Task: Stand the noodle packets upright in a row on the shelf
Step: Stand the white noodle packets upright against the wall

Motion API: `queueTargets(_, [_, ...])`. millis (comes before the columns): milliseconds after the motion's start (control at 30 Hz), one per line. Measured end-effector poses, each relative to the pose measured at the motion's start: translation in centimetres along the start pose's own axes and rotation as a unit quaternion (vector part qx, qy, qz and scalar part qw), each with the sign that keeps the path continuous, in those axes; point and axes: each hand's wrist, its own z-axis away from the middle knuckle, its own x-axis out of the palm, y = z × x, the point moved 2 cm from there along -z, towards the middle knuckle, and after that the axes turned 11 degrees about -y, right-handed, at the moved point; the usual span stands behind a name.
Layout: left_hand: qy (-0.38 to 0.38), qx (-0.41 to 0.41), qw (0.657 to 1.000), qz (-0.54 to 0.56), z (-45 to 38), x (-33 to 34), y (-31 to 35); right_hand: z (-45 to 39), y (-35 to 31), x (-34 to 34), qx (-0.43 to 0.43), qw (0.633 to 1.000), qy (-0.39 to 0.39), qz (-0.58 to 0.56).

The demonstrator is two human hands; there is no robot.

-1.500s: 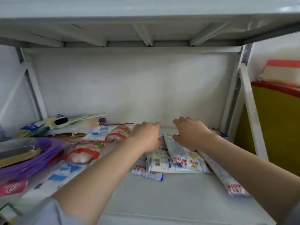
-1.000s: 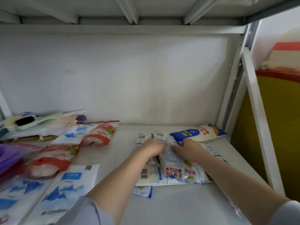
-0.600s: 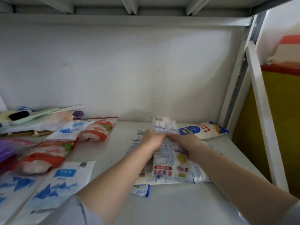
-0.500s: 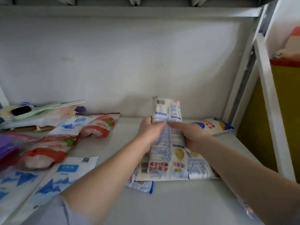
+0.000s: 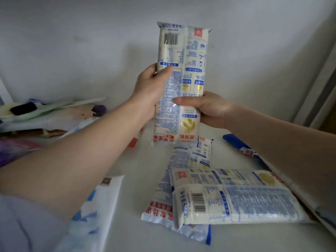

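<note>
A pale grey back wall (image 5: 72, 42) fills the upper part of the view, plain and lightly smudged. At the far right a white metal upright (image 5: 320, 91) of the shelving frame runs up at a slant. Below the wall lies the white shelf (image 5: 138, 164), its surface matt and strewn with goods.

Along the left of the shelf a loose heap of flat things (image 5: 45, 113) is piled against the wall, among them a pale green handle-shaped item with a black patch and something purple; what they are cannot be told. A blue-and-white flat pouch (image 5: 98, 206) lies nearer, partly under the left forearm. At the right, several lying noodle packets (image 5: 236, 204) are stacked flat and crosswise on the shelf, the topmost showing a barcode, with one blue-edged packet under them. A dark blue packet end (image 5: 234, 141) shows behind the right forearm.

The held noodle packet (image 5: 181, 82) stands upright in the air before the wall, its lower end just above the shelf and apart from the lying ones, printed back toward the camera, barcode at the top. The left hand (image 5: 152, 91) grasps its left edge about the middle, thumb across the front. The right hand (image 5: 209, 110) grasps its right side lower down, thumb pressed across the front.
</note>
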Motion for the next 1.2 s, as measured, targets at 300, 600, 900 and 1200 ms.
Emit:
queueTargets(300, [-0.014, 0.021, 1.0, -0.012, -6.6, -3.5, -3.9, -8.3, 3.1, -3.7, -0.017, 0.999, 0.033, 0.032])
queueTargets(600, [-0.013, -0.005, 1.0, 0.005, -10.3, -5.8, -7.4, -12.3, 5.2, -5.3, -0.006, 0.995, 0.078, 0.054])
queueTargets(900, [-0.014, 0.01, 1.0, -0.014, -12.7, -6.1, -6.1, -14.4, 4.3, -6.5, -0.021, 0.993, 0.098, 0.061])
queueTargets(1200, [-0.041, 0.004, 0.998, -0.053, -15.3, -6.2, -3.7, -14.5, -3.2, -8.1, -0.09, 0.982, 0.136, 0.091])
